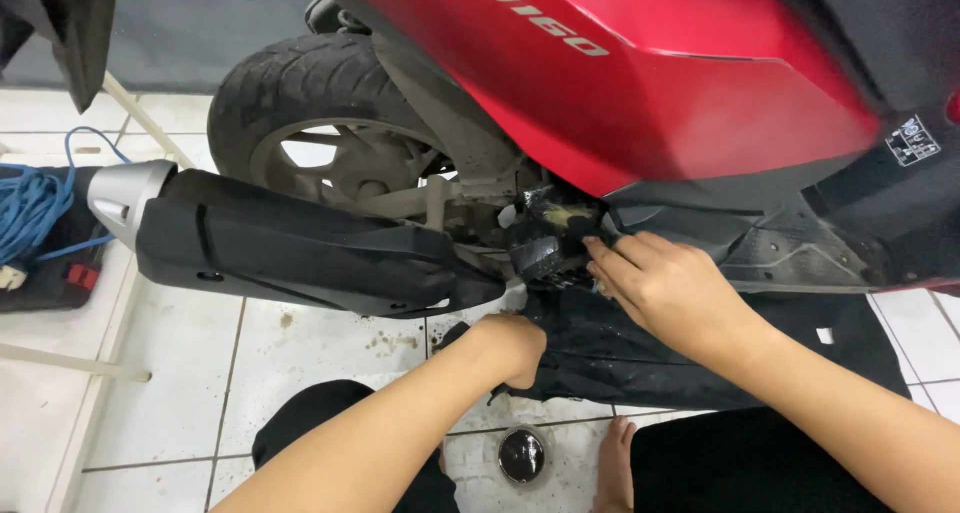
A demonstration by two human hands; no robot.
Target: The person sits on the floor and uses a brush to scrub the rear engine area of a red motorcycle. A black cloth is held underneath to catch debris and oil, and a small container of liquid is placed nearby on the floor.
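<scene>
The person's right hand (665, 288) reaches to the grimy black engine part (548, 235) tucked under the glossy red scooter side panel (640, 83), its fingertips (600, 253) touching that part's 3 o'clock edge; the fingers lie together and slightly bent, and whether they pinch anything cannot be told. The left hand (510, 345) sits just below, at about 7 o'clock from the engine part, curled into a closed fist at the lower edge of the machine, and what its grip closes on is hidden. A long matte black exhaust muffler with a silver end cap (290, 248) stretches out toward 9 o'clock from the hands, in front of the worn black rear tyre (290, 83). Under both hands lies a dark black cloth mat (680, 358) spread on the white tiled floor (300, 348). A small round metal cup holding dark liquid (521, 455) stands on the tiles at 6 o'clock, beside a bare foot (613, 463). A coiled blue cable (35, 208) rests at the far 9 o'clock edge.
</scene>
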